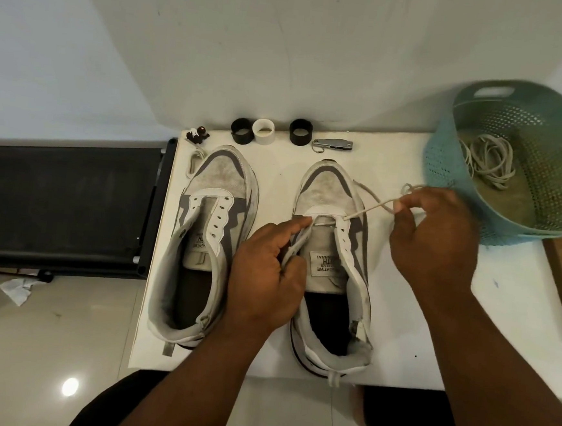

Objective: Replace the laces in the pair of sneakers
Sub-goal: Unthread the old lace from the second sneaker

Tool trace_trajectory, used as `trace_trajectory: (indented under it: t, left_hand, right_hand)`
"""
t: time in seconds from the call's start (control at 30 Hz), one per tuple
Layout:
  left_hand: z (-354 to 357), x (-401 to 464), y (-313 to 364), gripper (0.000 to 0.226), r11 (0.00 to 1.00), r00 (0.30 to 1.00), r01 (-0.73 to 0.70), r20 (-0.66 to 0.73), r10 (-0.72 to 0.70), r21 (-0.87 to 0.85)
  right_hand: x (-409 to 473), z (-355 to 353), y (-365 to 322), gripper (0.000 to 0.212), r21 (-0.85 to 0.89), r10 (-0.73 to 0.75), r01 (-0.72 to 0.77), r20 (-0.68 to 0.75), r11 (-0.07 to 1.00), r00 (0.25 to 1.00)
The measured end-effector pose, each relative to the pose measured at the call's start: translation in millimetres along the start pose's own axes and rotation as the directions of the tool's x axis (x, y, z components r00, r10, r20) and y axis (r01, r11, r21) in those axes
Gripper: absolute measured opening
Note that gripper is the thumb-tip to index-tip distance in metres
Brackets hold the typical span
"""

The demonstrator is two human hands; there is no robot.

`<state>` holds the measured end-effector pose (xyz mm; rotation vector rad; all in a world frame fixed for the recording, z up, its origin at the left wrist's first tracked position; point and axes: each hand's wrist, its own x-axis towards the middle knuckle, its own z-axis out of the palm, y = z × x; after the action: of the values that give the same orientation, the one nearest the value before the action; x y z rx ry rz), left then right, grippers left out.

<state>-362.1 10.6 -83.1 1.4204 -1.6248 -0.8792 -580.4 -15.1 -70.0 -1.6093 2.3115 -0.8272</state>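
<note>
Two grey and white sneakers stand side by side on the white table [398, 323], toes pointing away from me. The left sneaker [203, 240] has bare eyelets and no lace. On the right sneaker [334, 250] a cream lace [369, 210] runs out of the top right eyelet. My right hand [435, 238] pinches that lace to the right of the shoe, with a loop of it beyond the fingers. My left hand [268, 275] grips the left eyelet flap of the right sneaker, its index finger reaching to the top eyelet.
A teal perforated basket [468, 214] holding a bundle of laces [489, 158] is tilted at the right. Along the table's back edge stand two black rings [242, 130], a white ring [263, 131] and a nail clipper [333, 145]. A black treadmill [62, 202] lies left.
</note>
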Motion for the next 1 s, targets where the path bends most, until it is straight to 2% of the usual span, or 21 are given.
trace_trajectory:
  t: [0.07, 0.13, 0.23, 0.33, 0.43, 0.57, 0.77, 0.9, 1.0]
  left_hand:
    - [0.0, 0.1, 0.4, 0.056, 1.0, 1.0, 0.002, 0.002, -0.002, -0.002]
    - [-0.3, 0.3, 0.7, 0.056, 1.0, 1.0, 0.004, 0.008, -0.004, 0.001]
    - [-0.8, 0.6, 1.7, 0.056, 1.0, 1.0, 0.004, 0.011, -0.005, 0.015]
    - [-0.7, 0.8, 3.4, 0.055, 1.0, 1.0, 0.004, 0.01, -0.004, 0.012]
    - [-0.5, 0.5, 3.7, 0.056, 1.0, 1.0, 0.007, 0.006, -0.007, 0.012]
    - [-1.0, 0.6, 3.3, 0.056, 1.0, 1.0, 0.005, 0.006, -0.005, 0.007]
    - [-0.7, 1.5, 4.3, 0.057, 1.0, 1.0, 0.008, 0.009, -0.008, 0.013]
    - [-0.1, 1.7, 5.7, 0.058, 1.0, 1.0, 0.015, 0.006, -0.015, 0.019]
    - [0.4, 0.9, 6.6, 0.058, 1.0, 1.0, 0.027, 0.005, -0.027, 0.012]
  right_hand:
    - [0.0, 1.8, 0.1, 0.029, -0.003, -0.045, 0.045, 0.054, 0.999, 0.998]
    - [-4.7, 7.9, -6.1, 0.039, 0.071, -0.167, 0.157, 0.155, 0.985, 0.974]
    - [-9.9, 17.4, -10.9, 0.024, 0.165, -0.267, 0.237, 0.196, 0.957, 0.944]
    - [-5.6, 16.6, -1.9, 0.014, 0.126, -0.214, 0.199, 0.121, 0.972, 0.969]
    - [1.4, 9.9, 6.0, 0.016, 0.053, -0.12, 0.116, 0.081, 0.992, 0.989]
    - [-4.5, 16.0, -1.7, 0.032, 0.094, -0.181, 0.166, 0.2, 0.982, 0.963]
    - [-5.2, 16.5, -3.9, 0.02, 0.209, -0.224, 0.181, 0.208, 0.961, 0.952]
    - [-7.6, 14.5, -11.6, 0.019, 0.151, -0.19, 0.161, 0.209, 0.975, 0.959]
    - [-12.1, 17.5, -15.7, 0.018, 0.245, -0.145, 0.076, 0.279, 0.967, 0.949]
